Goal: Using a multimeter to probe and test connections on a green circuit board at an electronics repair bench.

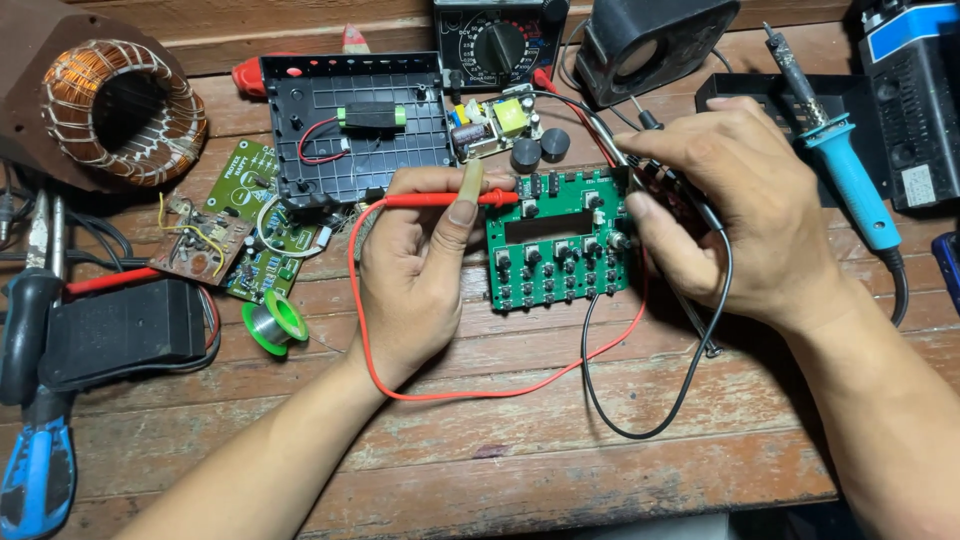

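Forearms come in from the near edge of the tabletop point(560, 480), and the left hand point(415, 265) has its grip closed around a red probe point(440, 200), thumb pressed along the shaft, tip laid onto the left top corner of a green board point(558, 240) that lies flat at the middle of the tabletop. Right hand point(735, 205) is clenched on a black probe point(640, 160), tip hidden under the fingers at the board's right top corner, so I cannot tell which point it touches. Red lead point(400, 385) and black lead point(640, 425) loop loose toward the near edge; a wrist catching either loop could drag a tip sideways and bridge two neighbouring contacts, and the unclamped board could slide under probe pressure. Blue-handled iron point(850, 175) rests near the right edge, just beside the right hand; if hot, a brush of the wrist would burn. Solder spool point(272, 325), green, lies left of the left hand. Meter point(498, 42) sits at the far edge, a dark square face with a round dial ringed in pale markings. Small green board point(240, 170) toward the left edge carries pale lettering at its far corner. Black box point(915, 100) at the far right corner has a blue top and a small white rectangular label low on its side.
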